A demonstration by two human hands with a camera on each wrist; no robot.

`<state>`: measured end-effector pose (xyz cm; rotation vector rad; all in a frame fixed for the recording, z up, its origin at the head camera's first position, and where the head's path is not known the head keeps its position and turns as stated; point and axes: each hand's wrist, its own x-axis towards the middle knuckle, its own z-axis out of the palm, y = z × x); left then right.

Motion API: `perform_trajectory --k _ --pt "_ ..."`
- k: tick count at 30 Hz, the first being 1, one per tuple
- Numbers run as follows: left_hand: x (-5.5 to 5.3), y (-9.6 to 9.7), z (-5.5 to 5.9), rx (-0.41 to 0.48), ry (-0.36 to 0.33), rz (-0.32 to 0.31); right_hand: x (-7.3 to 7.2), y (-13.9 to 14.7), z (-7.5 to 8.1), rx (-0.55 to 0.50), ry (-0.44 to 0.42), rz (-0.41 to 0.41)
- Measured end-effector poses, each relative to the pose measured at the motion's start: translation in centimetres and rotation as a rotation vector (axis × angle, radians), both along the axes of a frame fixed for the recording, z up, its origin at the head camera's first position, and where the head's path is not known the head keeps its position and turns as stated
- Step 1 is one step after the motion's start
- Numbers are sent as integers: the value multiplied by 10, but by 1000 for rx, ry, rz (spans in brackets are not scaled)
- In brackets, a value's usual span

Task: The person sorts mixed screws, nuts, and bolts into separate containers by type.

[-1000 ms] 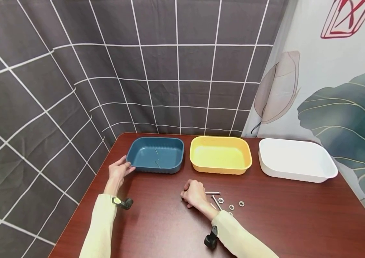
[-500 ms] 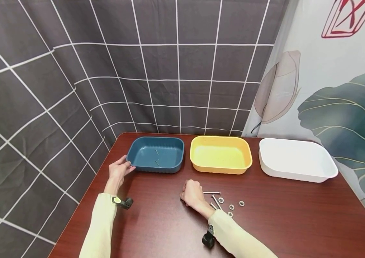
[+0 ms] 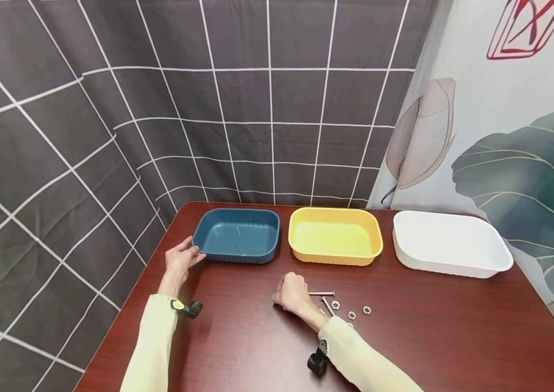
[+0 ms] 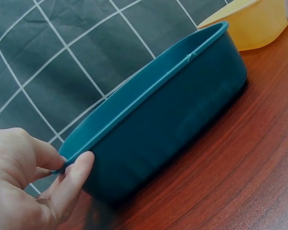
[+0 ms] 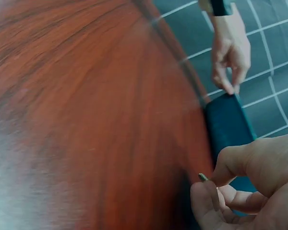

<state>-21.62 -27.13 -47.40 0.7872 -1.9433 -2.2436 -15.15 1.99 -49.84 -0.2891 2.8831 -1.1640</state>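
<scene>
My left hand (image 3: 179,259) pinches the near left corner of the blue tray (image 3: 236,258); in the left wrist view its thumb (image 4: 81,167) lies on the outer wall, fingers at the rim. Inside that tray lie two thin screws or nails. Over the table, in front of the gap between the blue and yellow trays, my right hand (image 3: 293,294) holds a small screw between thumb and fingers. Only the threaded tip of the screw (image 5: 202,177) shows in the right wrist view; the fingers hide its remainder.
A yellow tray (image 3: 336,261) and a white tray (image 3: 448,268) stand in line right of the blue one. Beside my right hand lie several bolts, among them one long bolt (image 3: 322,293), and several hex nuts, one nut (image 3: 367,310) farthest right. A grey grid curtain (image 3: 238,136) hangs behind.
My right hand has shifted slightly left and turned, so the thin tip below its fingers no longer shows in the head view. The left hand and the trays have stayed put.
</scene>
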Motion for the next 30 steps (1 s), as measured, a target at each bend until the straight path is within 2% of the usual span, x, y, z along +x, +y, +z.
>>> perform_trajectory --k 5,14,20,30 --pt "0 -1 -1 8 29 1 -13 2 21 -142 -90 -2" --pt "-1 -2 -1 9 23 -10 -54 2 60 -280 -99 -15" --pt "1 -2 1 14 16 -23 -79 -6 73 -259 -86 -39" --pt "0 -3 -2 3 21 -24 -102 -24 84 -166 -25 -61"
